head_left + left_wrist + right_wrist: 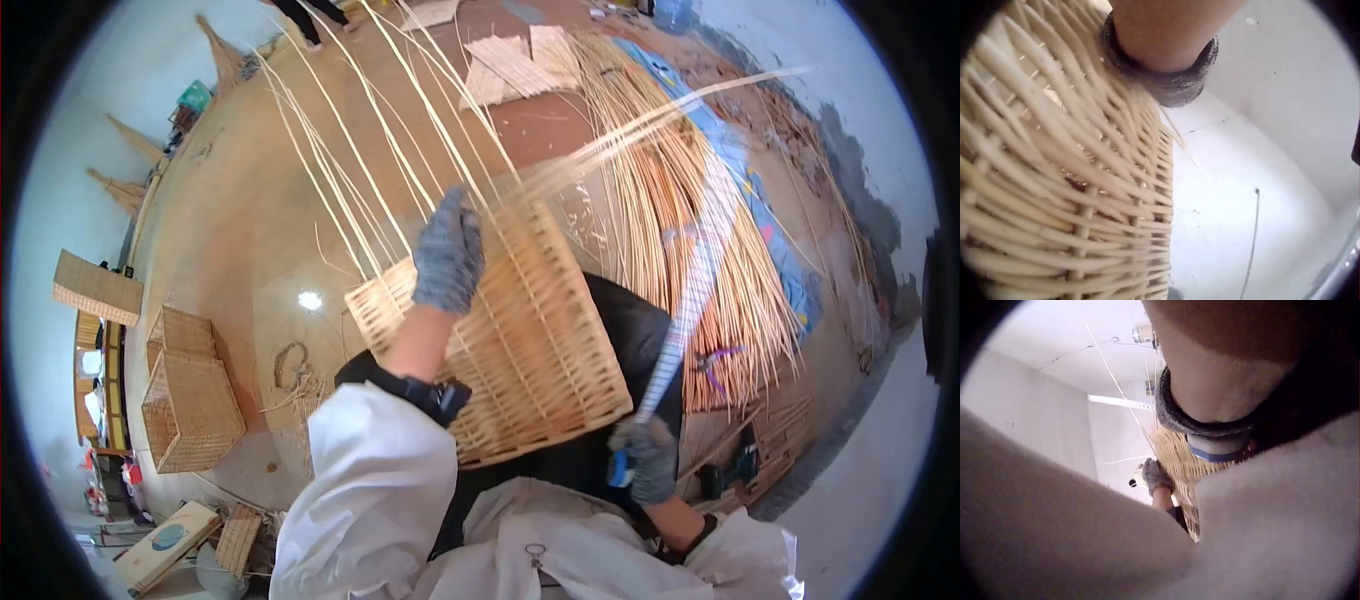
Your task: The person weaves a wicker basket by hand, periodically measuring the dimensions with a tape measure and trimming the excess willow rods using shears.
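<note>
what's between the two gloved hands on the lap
In the head view, the half-woven wicker basket spans between the left hand at its top and the right hand below.

An unfinished wicker basket (520, 340) lies on the lap; finished baskets (190, 405) sit left, loose rattan rods (690, 220) far right.

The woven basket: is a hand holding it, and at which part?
Yes. The left hand grips the half-woven basket at its upper edge. The right hand holds a blue-handled tool by its lower end.

Tan floor (230, 230), pale walls (80, 130), finished baskets (190, 410), perhaps a cabinet (95, 370) at left
</note>
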